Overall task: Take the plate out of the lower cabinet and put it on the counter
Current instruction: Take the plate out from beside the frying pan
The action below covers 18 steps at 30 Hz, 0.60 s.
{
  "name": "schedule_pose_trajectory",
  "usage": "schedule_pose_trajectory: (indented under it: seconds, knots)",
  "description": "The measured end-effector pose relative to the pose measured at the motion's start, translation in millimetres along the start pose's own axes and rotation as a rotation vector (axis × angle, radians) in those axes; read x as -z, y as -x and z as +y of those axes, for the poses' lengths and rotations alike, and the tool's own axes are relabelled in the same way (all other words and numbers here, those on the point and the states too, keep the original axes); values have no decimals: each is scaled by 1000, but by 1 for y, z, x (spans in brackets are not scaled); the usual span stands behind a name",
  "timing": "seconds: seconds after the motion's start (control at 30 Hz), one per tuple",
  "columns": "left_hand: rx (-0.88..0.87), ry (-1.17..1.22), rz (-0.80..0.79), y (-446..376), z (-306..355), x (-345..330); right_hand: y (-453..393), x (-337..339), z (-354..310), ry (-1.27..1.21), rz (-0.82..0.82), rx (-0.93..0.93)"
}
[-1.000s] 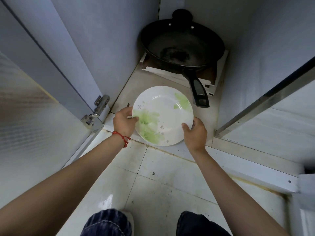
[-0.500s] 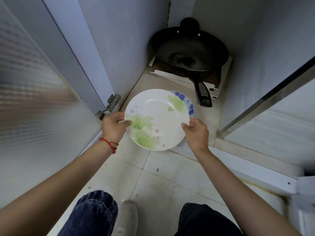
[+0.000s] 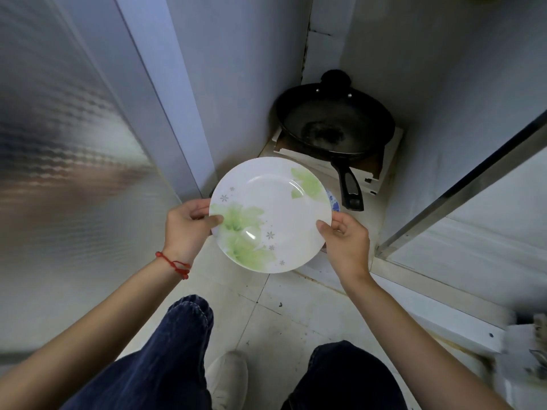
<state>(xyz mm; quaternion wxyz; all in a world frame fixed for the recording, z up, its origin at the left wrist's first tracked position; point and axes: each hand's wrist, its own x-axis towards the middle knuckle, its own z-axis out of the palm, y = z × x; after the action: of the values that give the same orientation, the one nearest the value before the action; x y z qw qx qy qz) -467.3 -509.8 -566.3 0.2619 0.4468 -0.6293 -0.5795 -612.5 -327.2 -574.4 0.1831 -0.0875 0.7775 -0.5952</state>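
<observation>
A white plate (image 3: 275,211) with green flower prints is held level in the air in front of the open lower cabinet (image 3: 299,149). My left hand (image 3: 186,229) grips its left rim with the thumb on top. On the opposite rim my right hand (image 3: 346,244) holds it the same way. The plate is above the cabinet's front edge and the tiled floor. The counter is out of view.
A black frying pan (image 3: 334,125) sits on white boards at the back of the cabinet, handle pointing toward me. A blue-patterned dish (image 3: 334,204) peeks out under the plate's right side. Frosted cabinet doors (image 3: 68,161) stand open left and right. My knees and a shoe are below.
Both hands have lifted the plate off the cabinet floor and drawn it up and toward me. The blue-patterned dish beneath it came into view, and the view has risen.
</observation>
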Motion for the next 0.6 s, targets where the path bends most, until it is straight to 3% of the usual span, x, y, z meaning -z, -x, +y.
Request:
schedule_pose_trajectory:
  seconds: [0.33, 0.6]
  knots:
    - [-111, 78, -55, -2, 71, -7, -4, 22, -59, -85, 84, 64]
    - [-9, 31, -72, 3, 95, -23, -4, 45, -92, -84, 162, -28]
